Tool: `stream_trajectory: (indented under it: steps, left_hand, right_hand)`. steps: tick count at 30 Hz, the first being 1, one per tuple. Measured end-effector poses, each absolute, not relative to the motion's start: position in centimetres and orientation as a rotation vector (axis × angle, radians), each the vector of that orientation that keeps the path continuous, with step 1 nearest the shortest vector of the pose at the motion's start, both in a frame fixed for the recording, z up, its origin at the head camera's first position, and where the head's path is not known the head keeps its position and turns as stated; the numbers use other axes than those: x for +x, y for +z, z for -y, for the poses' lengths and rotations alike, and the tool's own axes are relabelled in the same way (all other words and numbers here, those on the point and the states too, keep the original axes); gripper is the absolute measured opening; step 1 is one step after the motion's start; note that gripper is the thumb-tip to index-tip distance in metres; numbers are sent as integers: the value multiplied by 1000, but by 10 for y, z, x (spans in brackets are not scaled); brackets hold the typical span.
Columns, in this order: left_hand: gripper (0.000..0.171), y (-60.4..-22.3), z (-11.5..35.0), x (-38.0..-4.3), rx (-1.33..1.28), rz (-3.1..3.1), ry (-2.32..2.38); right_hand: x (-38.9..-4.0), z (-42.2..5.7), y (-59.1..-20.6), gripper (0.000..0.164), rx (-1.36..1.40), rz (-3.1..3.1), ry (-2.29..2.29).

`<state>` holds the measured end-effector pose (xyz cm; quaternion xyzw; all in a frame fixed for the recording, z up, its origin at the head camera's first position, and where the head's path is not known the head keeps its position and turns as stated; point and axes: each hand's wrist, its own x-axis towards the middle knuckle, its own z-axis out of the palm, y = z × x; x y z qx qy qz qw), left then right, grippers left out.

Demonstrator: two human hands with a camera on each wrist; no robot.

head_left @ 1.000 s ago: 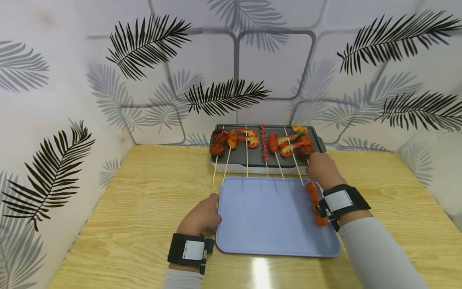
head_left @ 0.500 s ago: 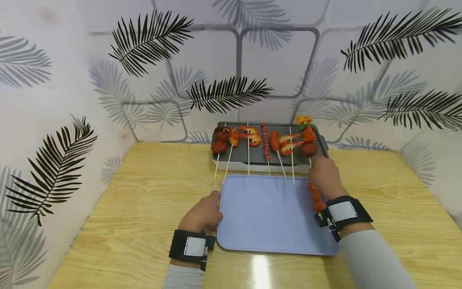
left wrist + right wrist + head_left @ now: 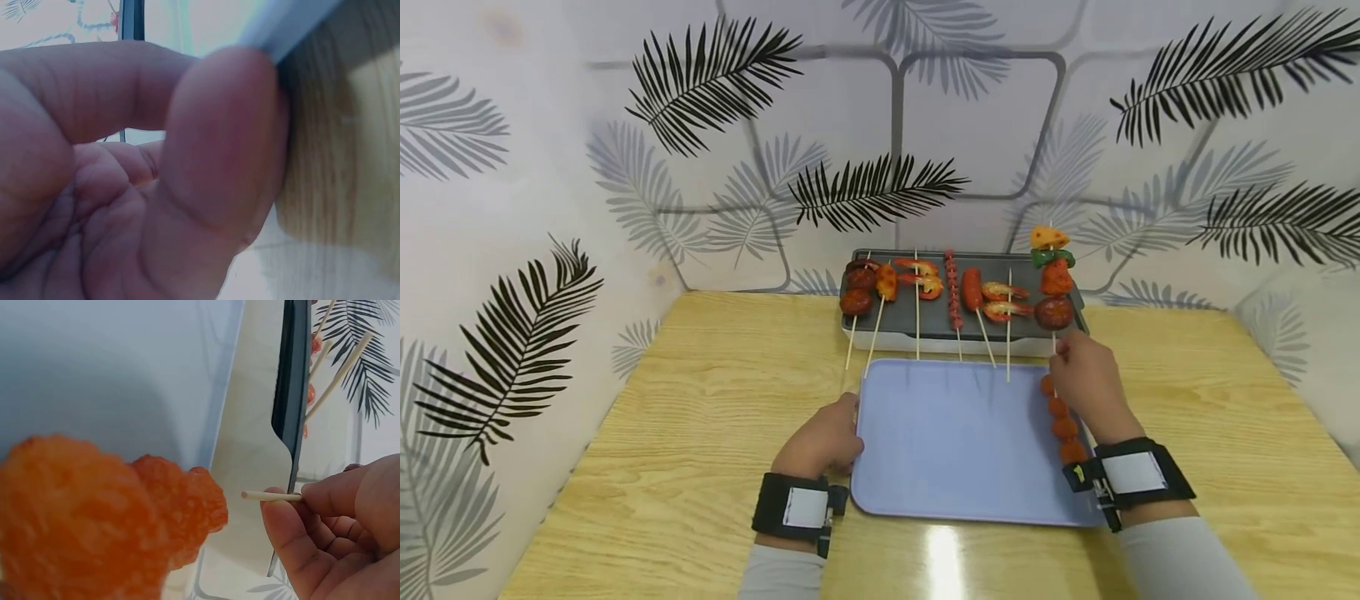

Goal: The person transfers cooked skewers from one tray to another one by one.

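Wood-grain table (image 3: 700,500); leaf-patterned wall (image 3: 842,108) behind. Left hand (image 3: 823,437) pinches the left rim of the blue tray (image 3: 962,442); right hand (image 3: 1086,375) pinches the mixed skewer (image 3: 1056,279) by its stick, at the right end of the grill (image 3: 934,321). Tabletop extends beyond both tray sides

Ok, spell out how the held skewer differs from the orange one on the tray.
The held skewer bears yellow, green and red pieces; the orange skewer shows only orange ones. The right hand pinches the held skewer, while the orange skewer lies on the tray. Both carry several pieces in a row.
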<state>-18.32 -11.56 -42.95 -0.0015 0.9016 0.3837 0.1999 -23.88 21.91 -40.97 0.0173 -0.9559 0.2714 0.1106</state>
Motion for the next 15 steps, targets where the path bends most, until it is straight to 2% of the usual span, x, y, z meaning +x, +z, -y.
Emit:
stream_trajectory:
  steps: [15]
  left_hand:
    - [65,-432,116,-183,15,-2536,1057]
  right_hand:
    - [-212,-219,-411,15,29,2745,902]
